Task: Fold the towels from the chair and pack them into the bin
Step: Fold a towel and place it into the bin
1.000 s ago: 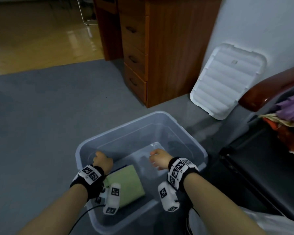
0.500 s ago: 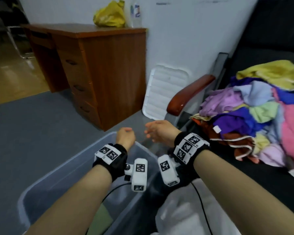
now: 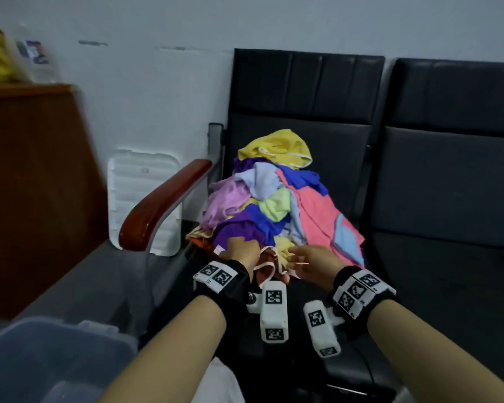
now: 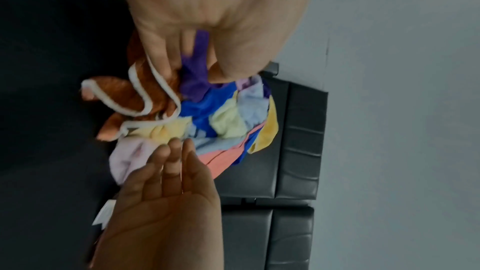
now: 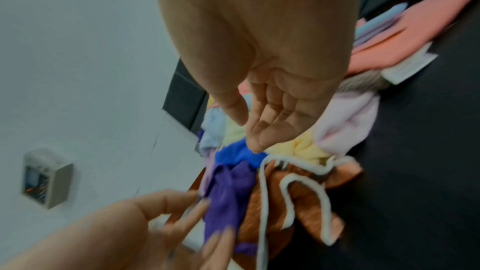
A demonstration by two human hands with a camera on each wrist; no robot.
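Head: hands (image 3: 277, 258) at towels (image 3: 274, 196)

The towel pile (image 3: 277, 199) fills the chair (image 3: 303, 91) seat's middle; bare seat lies open at its 3 o'clock. At 9 o'clock the wooden armrest (image 3: 163, 202) walls that side. At 12 o'clock the backrest closes off. The bin (image 3: 41, 353) stands at 7 o'clock, top open

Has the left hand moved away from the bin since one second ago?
Yes. It has left the bin and reached the towel pile on the chair, where the left hand pinches a purple towel.
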